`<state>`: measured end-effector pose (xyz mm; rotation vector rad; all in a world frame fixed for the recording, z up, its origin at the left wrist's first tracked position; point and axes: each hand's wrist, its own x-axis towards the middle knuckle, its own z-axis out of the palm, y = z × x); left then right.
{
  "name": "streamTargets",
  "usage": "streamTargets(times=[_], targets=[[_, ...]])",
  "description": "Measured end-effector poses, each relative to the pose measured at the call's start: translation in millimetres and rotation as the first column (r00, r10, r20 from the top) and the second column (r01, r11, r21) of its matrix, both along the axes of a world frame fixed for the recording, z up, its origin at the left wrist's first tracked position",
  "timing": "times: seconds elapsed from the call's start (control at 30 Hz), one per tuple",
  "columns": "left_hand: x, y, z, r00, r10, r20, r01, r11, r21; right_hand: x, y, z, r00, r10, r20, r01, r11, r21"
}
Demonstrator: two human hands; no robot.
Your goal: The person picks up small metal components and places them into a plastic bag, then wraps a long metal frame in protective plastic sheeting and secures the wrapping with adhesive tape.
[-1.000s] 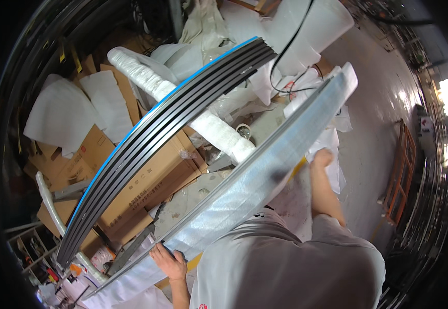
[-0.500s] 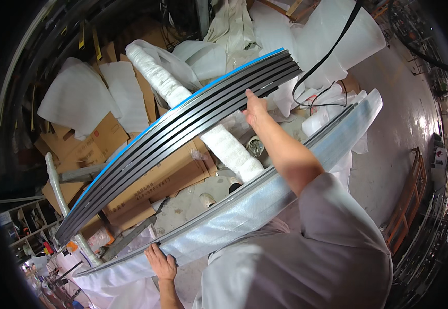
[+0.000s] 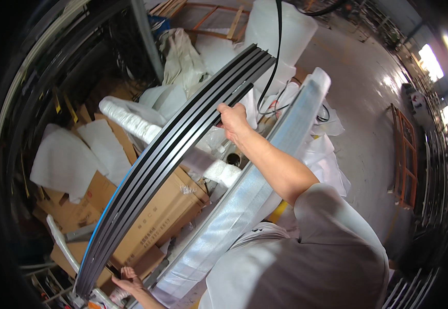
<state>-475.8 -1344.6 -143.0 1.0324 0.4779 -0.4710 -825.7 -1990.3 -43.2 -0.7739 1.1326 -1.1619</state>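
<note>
A stack of long dark grey metal profiles (image 3: 180,135), with a blue strip along part of the far edge, lies diagonally in front of me. It rests across white-wrapped supports (image 3: 131,121). My right hand (image 3: 233,121) is closed on the near edge of the profiles toward their upper end. By their lower end, my left hand (image 3: 127,280) has its fingers apart, beside the near edge; whether it touches the metal I cannot tell. Closer to my body, a long bundle in translucent foam wrap (image 3: 250,198) runs roughly alongside the profiles.
Cardboard boxes (image 3: 154,221) lie beneath the profiles. Foam sheets (image 3: 67,159) and more cardboard are heaped at the left. A black cable (image 3: 275,62) hangs near the profiles' upper end. A large white foam roll (image 3: 280,31) stands behind, and an orange frame (image 3: 404,154) at the right.
My left hand has left the wrapped bundle and moved to near the profiles' lower end. My right hand stays on the profiles. The view has turned, so profiles and bundle look steeper.
</note>
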Motion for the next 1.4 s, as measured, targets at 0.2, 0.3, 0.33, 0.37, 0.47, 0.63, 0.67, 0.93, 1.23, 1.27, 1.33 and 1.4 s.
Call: streamTargets(times=[0.2, 0.3, 0.33, 0.37, 0.47, 0.63, 0.67, 0.93, 1.23, 1.27, 1.33, 1.4], targets=[[67.8, -4.4, 33.9, 0.923, 0.357, -0.144, -0.383, 0.887, -0.259, -23.8, 42.5, 92.4, 0.991, 0.086, 0.103, -0.067, 0.982, -0.178], [95.3, 14.1, 11.6, 0.898, 0.419, -0.134, -0.44, 0.852, -0.283, -25.3, 58.1, 108.6, 0.997, 0.071, 0.035, -0.064, 0.983, -0.172], [99.6, 13.6, 5.1, 0.889, 0.44, -0.129, -0.459, 0.849, -0.263, -32.1, 60.8, 108.6, 0.999, 0.025, -0.021, -0.028, 0.985, -0.169], [96.4, 18.5, -5.9, 0.991, 0.073, 0.11, -0.034, 0.947, -0.318, -37.3, 62.6, 103.5, 0.997, -0.016, -0.076, 0.003, 0.985, -0.173], [115.7, 5.0, -22.3, 0.987, 0.082, -0.139, -0.106, 0.978, -0.182, -52.4, 72.9, 86.2, 0.999, -0.027, -0.042, 0.021, 0.991, -0.134], [149.0, 11.8, -54.0, 0.976, 0.165, -0.142, -0.188, 0.967, -0.174, -67.7, 93.8, 66.8, 0.996, 0.054, 0.069, -0.052, 0.998, -0.027], [142.9, 3.3, -46.9, 0.966, 0.192, -0.171, -0.213, 0.971, -0.109, -74.0, 93.7, 58.5, 0.994, 0.039, 0.099, -0.039, 0.999, -0.007], [100.8, 4.9, 0.7, 0.933, 0.278, -0.226, -0.265, 0.96, 0.088, -94.9, 73.0, -6.6, 0.978, -0.007, 0.207, -0.017, 0.993, 0.113], [57.8, 85.7, 62.5, 0.955, 0.296, -0.037, -0.287, 0.946, 0.147, -77.5, 112.0, -1.8, 0.99, 0.115, 0.084, -0.13, 0.972, 0.197], [52.8, 99.3, 69.4, 0.955, 0.296, 0.009, -0.294, 0.943, 0.158, -74.0, 122.2, 2.6, 0.989, 0.122, 0.08, -0.136, 0.97, 0.201], [41.0, 124.2, 85.2, 0.949, 0.294, 0.115, -0.311, 0.93, 0.194, -67.4, 143.6, 14.7, 0.982, 0.162, 0.098, -0.178, 0.965, 0.192], [25.9, 145.0, 97.9, 0.931, 0.286, 0.225, -0.339, 0.907, 0.248, -65.7, 166.8, 10.5, 0.968, 0.204, 0.148, -0.227, 0.961, 0.159]])
